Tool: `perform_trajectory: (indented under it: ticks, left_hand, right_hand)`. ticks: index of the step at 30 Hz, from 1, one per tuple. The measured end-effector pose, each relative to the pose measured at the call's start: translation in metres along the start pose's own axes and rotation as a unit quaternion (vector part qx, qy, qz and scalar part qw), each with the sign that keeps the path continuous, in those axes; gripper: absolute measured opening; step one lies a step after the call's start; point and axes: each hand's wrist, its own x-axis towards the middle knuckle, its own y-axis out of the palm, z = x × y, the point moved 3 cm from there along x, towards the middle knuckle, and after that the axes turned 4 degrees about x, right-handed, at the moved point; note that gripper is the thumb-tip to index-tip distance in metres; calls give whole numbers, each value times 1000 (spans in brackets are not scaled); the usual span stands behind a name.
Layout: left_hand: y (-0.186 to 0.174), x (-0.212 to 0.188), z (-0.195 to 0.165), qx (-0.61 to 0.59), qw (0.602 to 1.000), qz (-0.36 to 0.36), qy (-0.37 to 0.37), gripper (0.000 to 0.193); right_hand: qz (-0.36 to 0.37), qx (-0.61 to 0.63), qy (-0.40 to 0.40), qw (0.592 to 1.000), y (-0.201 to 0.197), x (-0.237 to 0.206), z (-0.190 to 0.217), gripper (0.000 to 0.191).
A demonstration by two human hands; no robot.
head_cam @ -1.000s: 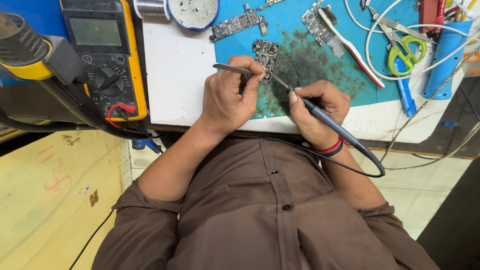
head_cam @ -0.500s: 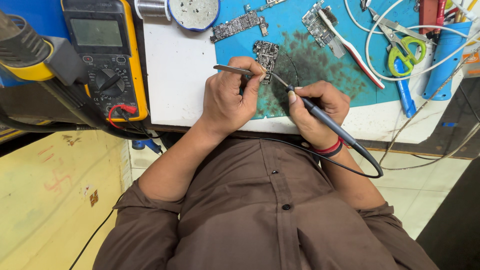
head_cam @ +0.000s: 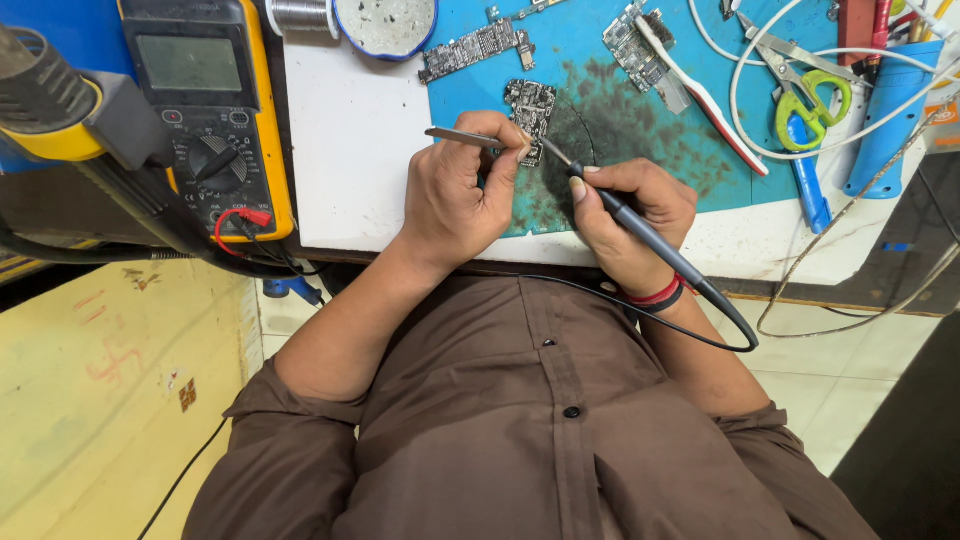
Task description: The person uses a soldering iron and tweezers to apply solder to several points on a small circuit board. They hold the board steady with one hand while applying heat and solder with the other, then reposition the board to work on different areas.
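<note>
White worktop (head_cam: 350,150) filled the far part of my view, with a stained blue mat (head_cam: 660,140) laid over its right half. My left hand (head_cam: 462,190) was curled, thumb and fingers pinching a pair of metal tweezers (head_cam: 462,137) whose tips reached a small circuit board (head_cam: 530,105) lying on the mat just beyond my knuckles. My right hand (head_cam: 632,222) was closed around a dark soldering iron (head_cam: 640,232), held like a pen, its tip touching the near edge of that same board; its black cord looped off toward the right. A yellow multimeter (head_cam: 205,110) lay at the far left, and a round tin (head_cam: 385,25) sat beyond it to the right. Two more circuit boards lay farther out on the mat. Green-handled scissors (head_cam: 805,85) and white cables lay at the far right.
</note>
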Motion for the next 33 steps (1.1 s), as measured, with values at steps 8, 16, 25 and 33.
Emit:
perform_trajectory:
  ticks: [8,16,25,33]
  left_hand:
    - [1,0,1,6,1000,3,-6,20]
    - [0,0,1,10,1000,-2,4,21]
    - [1,-1,1,11,1000,-3,2,22]
    - [0,-1,0,-14,1000,-12,-4,15]
  right_hand:
    - [-5,-2,-2,1000,1,1,-2,10]
    - [-9,-4,-4,1000,2,2,-2,11]
    - [-9,-4,-4,1000,2,1,-1,13]
    - [-34,25,15,999,-1,-3,-8,16]
